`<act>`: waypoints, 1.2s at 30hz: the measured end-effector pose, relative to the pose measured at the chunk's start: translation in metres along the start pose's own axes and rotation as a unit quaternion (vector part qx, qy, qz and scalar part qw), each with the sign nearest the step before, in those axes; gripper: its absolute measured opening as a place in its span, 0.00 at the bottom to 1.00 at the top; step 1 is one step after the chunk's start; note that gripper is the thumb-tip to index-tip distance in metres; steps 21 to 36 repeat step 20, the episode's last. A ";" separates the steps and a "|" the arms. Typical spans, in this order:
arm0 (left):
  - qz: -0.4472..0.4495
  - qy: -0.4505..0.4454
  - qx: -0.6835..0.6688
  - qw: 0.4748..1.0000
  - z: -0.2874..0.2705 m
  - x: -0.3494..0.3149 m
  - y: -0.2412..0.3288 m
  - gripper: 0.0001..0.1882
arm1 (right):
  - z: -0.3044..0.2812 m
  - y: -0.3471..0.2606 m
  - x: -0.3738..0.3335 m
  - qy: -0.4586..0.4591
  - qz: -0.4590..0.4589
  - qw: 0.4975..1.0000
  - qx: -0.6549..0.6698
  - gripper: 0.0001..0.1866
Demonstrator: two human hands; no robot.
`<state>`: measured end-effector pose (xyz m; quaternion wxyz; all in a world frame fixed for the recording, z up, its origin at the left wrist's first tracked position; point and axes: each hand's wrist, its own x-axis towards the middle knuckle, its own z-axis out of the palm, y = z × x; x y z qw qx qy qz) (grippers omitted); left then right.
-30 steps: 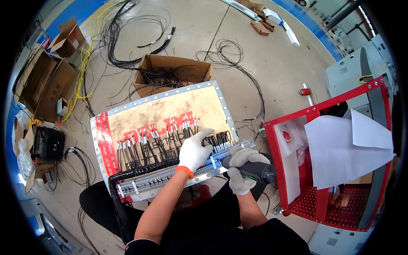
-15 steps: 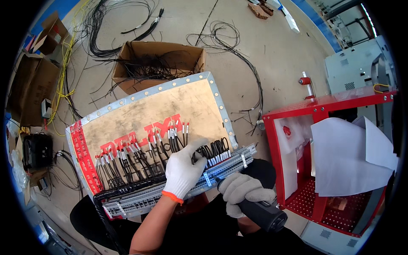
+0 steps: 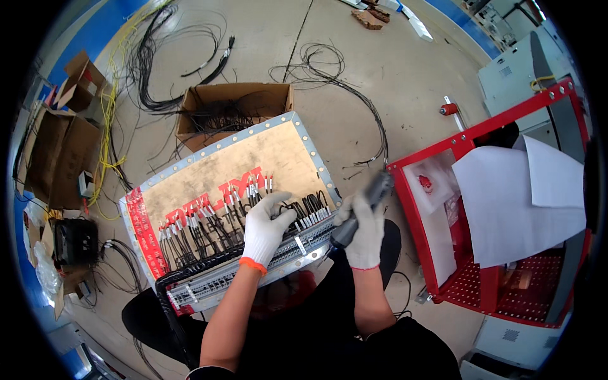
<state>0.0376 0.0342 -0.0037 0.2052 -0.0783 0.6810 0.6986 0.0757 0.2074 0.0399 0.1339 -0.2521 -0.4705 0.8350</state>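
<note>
A wooden board point(image 3: 221, 155) with a studded metal edge lies tilted across my lap. Along its near side runs a long grey terminal block strip point(image 3: 253, 266). Black wires point(image 3: 202, 221) with white sleeves stand up from the strip on the left, while looped black wires point(image 3: 315, 206) enter it on the right. My left hand point(image 3: 263, 231), in a white glove, hovers at the gap between these groups with thumb and forefinger apart. My gloved right hand point(image 3: 364, 237) grips a dark cordless screwdriver point(image 3: 345, 233), blurred by motion, beside the strip's right end.
Behind the board stands a cardboard box point(image 3: 272, 100) full of black wires. A red metal frame point(image 3: 405, 209) draped with white sheets point(image 3: 506, 202) rises at the right. Loose cable bundles point(image 3: 149, 76) lie on the floor, and cartons point(image 3: 60, 152) stand at the left.
My right hand has turned the screwdriver from pointing toward me to slanting up and away, lifting it off the strip. My left thumb and forefinger have spread beside the wires. The view has shifted.
</note>
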 end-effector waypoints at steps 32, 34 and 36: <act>-0.123 -0.069 -0.206 0.968 -0.031 -0.010 0.001 0.11 | -0.017 0.026 -0.004 -0.039 -0.095 0.980 -0.169 0.17; -0.123 -0.069 -0.206 0.968 -0.031 -0.010 0.001 0.11 | -0.017 0.026 -0.004 -0.039 -0.095 0.980 -0.169 0.17; -0.123 -0.069 -0.206 0.968 -0.031 -0.010 0.001 0.11 | -0.017 0.026 -0.004 -0.039 -0.095 0.980 -0.169 0.17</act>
